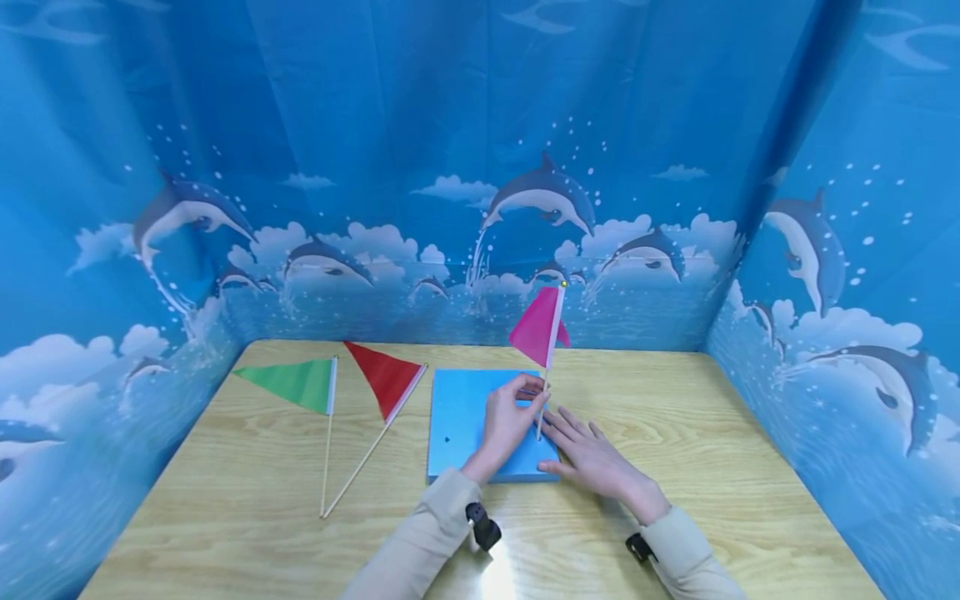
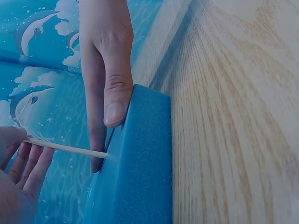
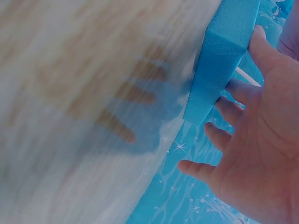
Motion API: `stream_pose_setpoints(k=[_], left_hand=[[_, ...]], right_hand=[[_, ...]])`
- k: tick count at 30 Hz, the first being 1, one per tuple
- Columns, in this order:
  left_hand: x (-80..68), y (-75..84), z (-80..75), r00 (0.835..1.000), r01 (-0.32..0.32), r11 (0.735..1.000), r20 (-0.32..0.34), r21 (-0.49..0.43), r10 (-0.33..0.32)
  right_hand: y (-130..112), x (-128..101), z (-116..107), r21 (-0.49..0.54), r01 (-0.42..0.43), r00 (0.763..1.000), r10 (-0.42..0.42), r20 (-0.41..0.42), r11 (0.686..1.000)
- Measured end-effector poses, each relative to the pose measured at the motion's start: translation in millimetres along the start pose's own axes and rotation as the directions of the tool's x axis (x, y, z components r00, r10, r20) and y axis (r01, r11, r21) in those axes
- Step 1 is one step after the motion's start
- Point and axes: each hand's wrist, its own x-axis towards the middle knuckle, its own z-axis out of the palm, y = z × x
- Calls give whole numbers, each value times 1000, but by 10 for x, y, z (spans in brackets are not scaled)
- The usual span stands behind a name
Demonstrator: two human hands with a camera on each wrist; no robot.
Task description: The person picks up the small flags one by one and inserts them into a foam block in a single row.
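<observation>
A pink triangular flag (image 1: pixel 536 327) stands upright on a thin wooden stick (image 1: pixel 542 408), whose lower end is stuck into a blue foam block (image 1: pixel 461 417) on the table. My left hand (image 1: pixel 506 421) pinches the stick just above the block. My right hand (image 1: pixel 592 454) lies flat with straight fingers on the block's near right corner. In the left wrist view the stick (image 2: pixel 65 147) enters the foam block (image 2: pixel 145 168), and the right hand's (image 2: pixel 105 56) thumb presses on the block's edge. The right wrist view shows the right hand (image 3: pixel 252 154) spread against the foam block (image 3: pixel 224 51).
A green flag (image 1: pixel 288 382) and a red flag (image 1: pixel 386 377) lie flat on the wooden table (image 1: pixel 750 467), left of the block, sticks pointing toward me. Blue dolphin-print curtains wall the table at the back and on both sides.
</observation>
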Motion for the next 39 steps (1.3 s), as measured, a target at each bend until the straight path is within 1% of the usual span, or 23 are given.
stream_pose_setpoints(k=[7,18,22,25,28,30,33,35,39], left_hand=[[5,-10,5,1000,-27,1000,-1,0,27],[19,-3,25,999,-39,999,-1,-24,39],[13,-7,11,1000,-20,999,17,-33,21],[7,-11,-31,999,5,999,44,-52,-3],[9,-22,-119,998,18,997,61,-69,-14],[18,-36,-206,998,17,998,59,-67,-13],[35,-63,-376,999,17,999,33,-44,-15],[39,-91,-518,1000,26,999,7,-32,-25],[28,-147,-816,996,68,995,-45,-68,-71]], right_hand=[[-4,2,-1,2,1,1000,-1,-3,1000],[0,9,-1,-2,4,1000,-4,0,1000],[2,10,-3,6,-2,1000,2,6,1000],[-2,6,-2,5,-1,1000,1,3,1000],[-9,-2,-4,6,7,1000,-7,-6,1000],[-14,-7,-8,8,12,1000,-12,-9,1000],[-17,-14,-15,17,12,1000,-12,-9,1000],[-27,-12,-17,22,8,1000,-8,-5,1000],[-43,-12,-26,36,6,1000,-6,-5,999]])
